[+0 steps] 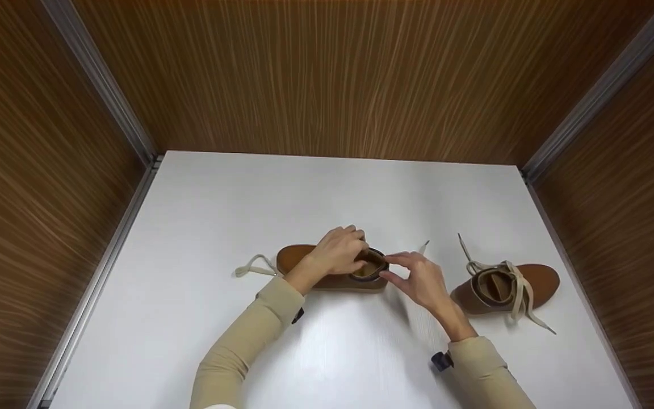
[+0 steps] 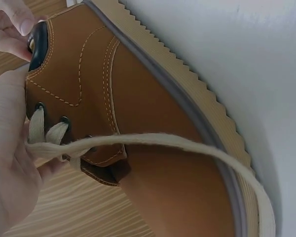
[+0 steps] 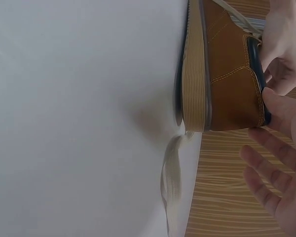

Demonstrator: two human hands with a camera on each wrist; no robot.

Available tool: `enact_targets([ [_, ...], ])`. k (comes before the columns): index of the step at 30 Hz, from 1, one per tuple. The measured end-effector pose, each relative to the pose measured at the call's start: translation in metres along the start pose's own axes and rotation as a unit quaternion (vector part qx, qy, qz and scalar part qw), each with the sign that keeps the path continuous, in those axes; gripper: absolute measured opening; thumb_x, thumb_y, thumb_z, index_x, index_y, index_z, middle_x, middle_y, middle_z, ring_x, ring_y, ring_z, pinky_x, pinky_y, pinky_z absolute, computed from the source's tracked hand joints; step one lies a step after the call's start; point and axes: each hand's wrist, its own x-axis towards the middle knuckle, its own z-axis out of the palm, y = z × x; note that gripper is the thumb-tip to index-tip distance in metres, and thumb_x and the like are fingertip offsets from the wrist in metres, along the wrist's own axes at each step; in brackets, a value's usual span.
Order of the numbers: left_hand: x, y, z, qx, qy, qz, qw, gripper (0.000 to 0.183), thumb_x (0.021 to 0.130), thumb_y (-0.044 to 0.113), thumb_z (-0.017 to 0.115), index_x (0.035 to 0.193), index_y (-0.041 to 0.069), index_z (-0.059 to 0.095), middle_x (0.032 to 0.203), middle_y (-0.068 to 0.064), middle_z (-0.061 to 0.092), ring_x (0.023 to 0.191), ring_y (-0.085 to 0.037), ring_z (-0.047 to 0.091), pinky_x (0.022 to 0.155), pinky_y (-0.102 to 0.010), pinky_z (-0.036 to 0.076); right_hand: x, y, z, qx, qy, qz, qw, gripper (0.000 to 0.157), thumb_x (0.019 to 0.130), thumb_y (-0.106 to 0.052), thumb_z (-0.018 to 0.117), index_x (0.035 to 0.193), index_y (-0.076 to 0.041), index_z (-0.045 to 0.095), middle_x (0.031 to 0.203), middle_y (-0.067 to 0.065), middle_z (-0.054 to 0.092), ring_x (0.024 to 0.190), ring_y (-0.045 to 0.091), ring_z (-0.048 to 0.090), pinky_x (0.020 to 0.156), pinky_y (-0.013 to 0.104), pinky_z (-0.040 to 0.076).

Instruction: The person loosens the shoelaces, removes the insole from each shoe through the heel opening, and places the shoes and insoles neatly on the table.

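A brown leather shoe (image 1: 293, 258) with a dark padded collar (image 3: 256, 64) and a pale ridged sole (image 2: 187, 74) stands on the white table, toe to the left. My left hand (image 1: 338, 250) grips it at the tongue and lacing, fingers curled over the opening; some fingertips are hidden. At the heel, my right hand (image 1: 420, 278) pinches the collar's back edge between thumb and forefinger, the other fingers spread below in the right wrist view. A cream lace (image 2: 158, 140) runs through the eyelets and hangs loose across the toe.
To the right stands the matching brown shoe (image 1: 540, 281), toe to the right, its cream laces (image 1: 523, 284) lying loosely over it. Wood-grain panels (image 1: 327, 79) with grey metal rails (image 1: 108, 79) enclose the white table (image 1: 219, 199) at the back and sides.
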Motion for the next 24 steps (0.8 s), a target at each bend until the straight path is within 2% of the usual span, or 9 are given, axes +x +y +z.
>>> enact_targets([
  [14,0.0054,0.0032,0.0042,0.009,-0.027,-0.02,0.9994,0.023,0.095,0.041,0.076,0.095,0.019,0.083,0.104,0.001,0.073,0.094,-0.021,0.066,0.075,-0.033,0.055,0.0012,-0.0023,0.0005,-0.002,-0.001,-0.002,1.0,0.031,0.085,-0.032,0.088,0.111,-0.015,0.083,0.11,0.001,0.083,0.102,0.027,0.076,0.082,0.047,0.062],
  [24,0.01,0.0103,0.0054,0.002,-0.05,-0.046,0.9977,0.017,0.094,0.033,0.078,0.09,0.016,0.08,0.106,-0.001,0.074,0.098,-0.022,0.066,0.078,-0.035,0.058,-0.0002,-0.0016,0.0021,-0.011,0.005,0.002,1.0,0.031,0.085,-0.033,0.089,0.111,-0.017,0.083,0.109,0.001,0.083,0.101,0.026,0.077,0.078,0.046,0.062],
])
